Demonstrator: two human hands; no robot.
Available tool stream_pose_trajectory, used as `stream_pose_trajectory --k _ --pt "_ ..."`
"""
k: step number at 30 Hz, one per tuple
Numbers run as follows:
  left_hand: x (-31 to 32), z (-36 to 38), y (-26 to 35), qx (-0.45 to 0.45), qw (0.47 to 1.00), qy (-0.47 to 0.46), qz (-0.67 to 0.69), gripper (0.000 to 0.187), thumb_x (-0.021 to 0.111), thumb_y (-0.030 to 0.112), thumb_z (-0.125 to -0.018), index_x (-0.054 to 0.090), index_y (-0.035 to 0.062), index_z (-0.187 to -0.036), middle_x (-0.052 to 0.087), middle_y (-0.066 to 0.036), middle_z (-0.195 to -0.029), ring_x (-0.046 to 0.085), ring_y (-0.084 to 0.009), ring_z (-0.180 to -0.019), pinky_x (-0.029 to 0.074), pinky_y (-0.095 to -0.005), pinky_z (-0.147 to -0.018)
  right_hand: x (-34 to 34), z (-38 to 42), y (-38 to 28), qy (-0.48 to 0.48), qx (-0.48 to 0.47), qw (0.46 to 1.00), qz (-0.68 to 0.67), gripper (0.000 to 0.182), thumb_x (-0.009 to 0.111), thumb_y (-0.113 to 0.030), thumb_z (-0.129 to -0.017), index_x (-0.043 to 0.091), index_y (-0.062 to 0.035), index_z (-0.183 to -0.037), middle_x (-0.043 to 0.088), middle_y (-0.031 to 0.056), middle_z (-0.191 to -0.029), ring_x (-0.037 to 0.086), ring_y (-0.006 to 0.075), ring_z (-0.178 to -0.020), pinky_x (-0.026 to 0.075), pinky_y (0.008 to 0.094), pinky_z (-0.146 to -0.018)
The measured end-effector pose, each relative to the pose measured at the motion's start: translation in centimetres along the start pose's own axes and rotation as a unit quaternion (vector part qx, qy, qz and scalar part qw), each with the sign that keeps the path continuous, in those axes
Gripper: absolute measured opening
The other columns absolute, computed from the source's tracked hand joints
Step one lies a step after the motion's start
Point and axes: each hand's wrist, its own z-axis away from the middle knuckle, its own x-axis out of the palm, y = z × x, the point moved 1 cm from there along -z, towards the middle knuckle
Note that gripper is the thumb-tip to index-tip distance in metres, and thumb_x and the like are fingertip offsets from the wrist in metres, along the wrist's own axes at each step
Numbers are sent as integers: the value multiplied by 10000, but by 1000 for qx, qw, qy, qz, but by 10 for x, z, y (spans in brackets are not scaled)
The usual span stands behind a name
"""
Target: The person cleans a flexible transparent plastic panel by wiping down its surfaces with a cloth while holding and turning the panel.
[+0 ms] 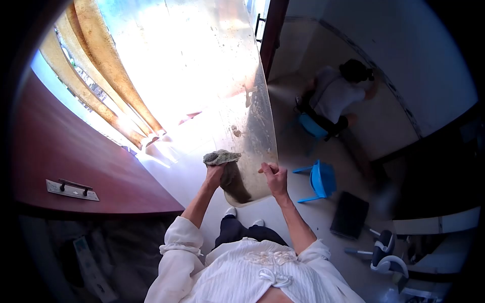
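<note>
A crumpled grey-green cloth (222, 157) is in my left hand (214, 174), whose fingers are closed and partly hidden by it. The cloth hangs over the lower left part of a large, pale, stained panel (255, 144). Dark smudges mark the panel's surface, and strong glare washes out its upper part. At the panel's lower right edge, my right hand (275, 179) is closed with the thumb pointing left, gripping that edge.
Left is a dark red door (101, 156) with a handle (76, 188); tan curtains (108, 55) hang above. On the right are a blue chair (321, 180), a black box-like object (349, 214) and a grey-white device (386, 252). Another person (336, 93) sits farther back.
</note>
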Motion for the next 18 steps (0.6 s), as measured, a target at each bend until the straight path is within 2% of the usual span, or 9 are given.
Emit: stream_pose_trajectory --k 3,7,9,10,11,13,15,17,18 --pt "17 -21 50 41 998 -26 -47 233 667 123 -786 575 66 -992 579 -28 -939 550 -123 -859 477 -286 -753 -1 1 -6 -4 -15 1000 0 301 604 -246 -858 651 -16 -669 407 -82 -507 336 17 -508 244 224 -476" --pt "72 -25 146 67 978 92 -173 334 743 263 -719 619 8 -896 607 -32 -874 539 -99 -746 447 -249 -661 -1 4 -12 -9 3 1000 -9 299 607 -250 -856 653 -17 -672 427 -80 -510 346 23 -504 254 225 -477" --pt "72 -31 121 92 987 20 -128 376 766 269 -695 622 3 -917 616 -39 -900 546 -95 -749 454 -255 -649 -1 6 -12 15 26 999 -29 301 607 -254 -856 653 -17 -675 440 -77 -514 352 24 -501 254 224 -476" --pt "55 -42 85 53 979 -4 -196 406 783 265 -676 617 5 -941 618 -33 -894 548 -102 -755 457 -265 -673 -2 1 -11 21 22 999 -28 301 607 -254 -856 653 -17 -675 440 -77 -514 352 24 -501 254 224 -476" --pt "57 -25 67 30 968 -30 -246 473 788 262 -668 591 8 -1015 614 -47 -946 560 -125 -828 462 -272 -750 -4 -2 -6 36 11 999 -28 302 608 -256 -856 654 -18 -676 440 -77 -516 350 22 -499 251 222 -473" --pt "45 3 24 102 976 -53 -187 589 772 246 -679 511 10 -1152 572 -73 -1121 543 -159 -992 429 -289 -900 -6 -3 -2 51 3 998 -27 303 609 -259 -856 654 -18 -678 440 -76 -518 348 19 -496 247 221 -471" --pt "45 18 22 84 984 -72 -139 416 744 191 -705 569 19 -1041 604 -53 -1002 559 -156 -901 455 -281 -826 -10 -4 -2 29 15 999 -12 296 607 -251 -858 654 -18 -681 439 -76 -524 347 16 -504 252 215 -479" --pt "29 4 22 -48 948 -87 -303 316 705 194 -727 593 21 -966 617 -45 -915 570 -143 -840 465 -278 -757 -8 -5 -1 26 21 999 -13 284 603 -238 -861 658 -16 -693 445 -77 -536 352 18 -519 260 213 -486" --pt "25 1 23 34 937 -64 -342 320 686 266 -711 624 4 -884 647 -85 -795 603 -184 -745 480 -317 -690 -5 -5 0 26 20 999 -16 261 602 -223 -861 666 -15 -717 462 -77 -550 358 15 -529 263 208 -489"
